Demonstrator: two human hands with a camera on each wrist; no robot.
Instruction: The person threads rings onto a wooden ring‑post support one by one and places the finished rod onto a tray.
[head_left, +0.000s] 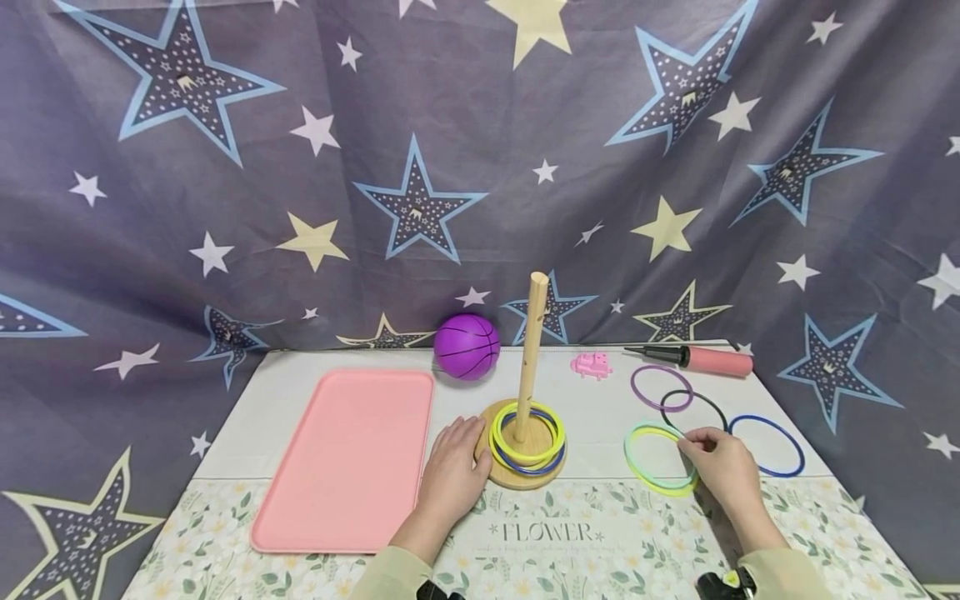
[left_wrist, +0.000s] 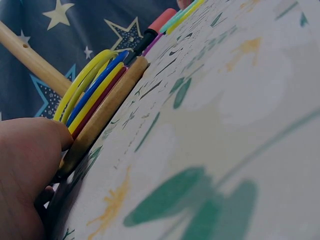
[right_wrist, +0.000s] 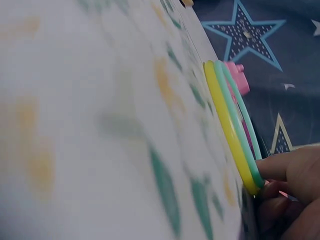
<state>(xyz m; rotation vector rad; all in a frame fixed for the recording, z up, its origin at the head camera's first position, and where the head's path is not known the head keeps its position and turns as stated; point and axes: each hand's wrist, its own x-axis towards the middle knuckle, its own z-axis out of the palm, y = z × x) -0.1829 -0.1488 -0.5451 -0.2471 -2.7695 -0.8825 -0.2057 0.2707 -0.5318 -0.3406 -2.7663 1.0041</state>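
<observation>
A wooden ring-toss stand (head_left: 529,358) with a round base and an upright peg stands mid-table. Yellow and blue rings (head_left: 557,429) lie stacked around its peg; the left wrist view adds a dark red one low in the stack. My left hand (head_left: 452,467) grips the left edge of the base, its thumb by the rings. At the right, my right hand (head_left: 722,467) pinches the near-right side of a mint green ring (right_wrist: 227,90), which lies over a yellow ring (right_wrist: 220,102). The fingertips partly hide both rings there.
Purple (head_left: 636,388), black (head_left: 717,407) and blue (head_left: 801,454) rings lie beyond and beside my right hand. Behind are a pink-handled pump (head_left: 716,361), a small pink toy (head_left: 592,365) and a purple ball (head_left: 467,347). A pink tray (head_left: 345,467) lies left; a starry curtain (head_left: 420,108) backs the table.
</observation>
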